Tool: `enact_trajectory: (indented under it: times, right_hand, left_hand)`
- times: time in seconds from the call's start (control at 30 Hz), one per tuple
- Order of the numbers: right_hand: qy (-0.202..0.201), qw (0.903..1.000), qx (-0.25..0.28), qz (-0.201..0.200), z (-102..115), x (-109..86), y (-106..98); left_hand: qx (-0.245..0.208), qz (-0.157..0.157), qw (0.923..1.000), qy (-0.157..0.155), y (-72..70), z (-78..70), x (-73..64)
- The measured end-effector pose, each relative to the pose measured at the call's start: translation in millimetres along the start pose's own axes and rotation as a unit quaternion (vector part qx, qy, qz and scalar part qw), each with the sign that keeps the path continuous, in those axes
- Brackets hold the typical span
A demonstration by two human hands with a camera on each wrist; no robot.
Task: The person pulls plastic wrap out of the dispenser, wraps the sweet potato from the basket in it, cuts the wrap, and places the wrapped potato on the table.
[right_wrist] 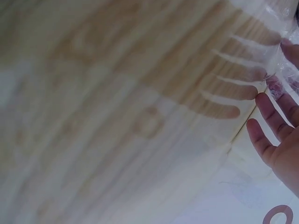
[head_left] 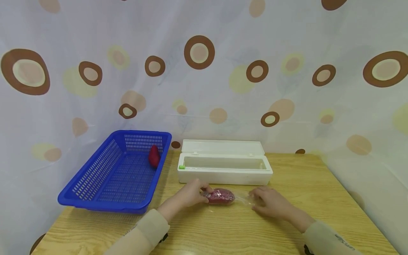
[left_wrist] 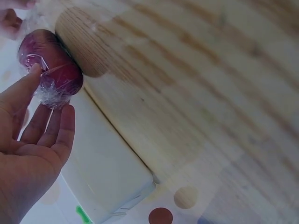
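A reddish-purple sweet potato wrapped in clear plastic lies crosswise on the wooden table, in front of a long white box. My left hand pinches its left end; the left wrist view shows the thumb over the sweet potato and the fingers under the bunched plastic. From the other end, loose plastic wrap stretches toward my right hand, which holds it between thumb and fingers. In the right wrist view only part of this hand shows, at the right edge beside the crinkled wrap.
The white box has its lid raised at the back and a small green piece on its left corner. On the left, a blue plastic basket holds a red sweet potato. A patterned curtain hangs behind the table.
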State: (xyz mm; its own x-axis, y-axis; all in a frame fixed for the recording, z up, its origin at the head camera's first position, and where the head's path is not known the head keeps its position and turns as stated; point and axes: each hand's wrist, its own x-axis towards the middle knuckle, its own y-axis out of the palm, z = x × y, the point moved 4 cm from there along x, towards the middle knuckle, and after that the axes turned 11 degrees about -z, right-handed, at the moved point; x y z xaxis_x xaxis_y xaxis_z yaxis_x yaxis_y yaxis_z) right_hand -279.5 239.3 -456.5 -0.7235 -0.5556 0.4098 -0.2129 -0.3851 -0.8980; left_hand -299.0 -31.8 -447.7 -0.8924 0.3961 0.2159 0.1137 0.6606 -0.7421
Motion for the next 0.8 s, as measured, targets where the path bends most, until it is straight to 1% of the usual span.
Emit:
enact_trajectory:
  times: [0.1, 0.23, 0.33, 0.43, 0.53, 0.63, 0.8]
  right_hand:
    - [-0.016, 0.9995, 0.019, -0.018, 0, 1.3, 0]
    - [-0.017, 0.9986, 0.04, -0.029, 1, 4.1, -1]
    - [0.005, 0.9984, 0.045, -0.034, 2, 5.2, -3]
    - [0.038, 0.9972, 0.053, -0.037, 4, 6.0, -7]
    - [0.06, 0.9953, 0.064, -0.039, 7, 7.2, -10]
    - [0.067, 0.9941, 0.07, -0.048, 10, 9.5, -11]
    - [0.07, 0.9898, 0.091, -0.084, 16, 15.8, -15]
  left_hand:
    - [0.0, 0.0, 1.0, 0.001, 0.2, 0.6, 0.4]
    - [0.004, 0.002, 1.0, 0.006, 0.9, 1.0, 0.8]
    - [0.012, 0.005, 0.9998, 0.016, 1.4, 0.6, 0.8]
    - [0.016, 0.007, 0.9996, 0.021, 2.0, 0.2, 0.7]
    - [0.014, 0.007, 0.9996, 0.023, 2.3, -0.1, 0.2]
    - [0.012, 0.007, 0.9996, 0.023, 2.2, -0.5, -0.2]
    - [0.007, 0.006, 0.9997, 0.025, 1.3, -0.6, 0.2]
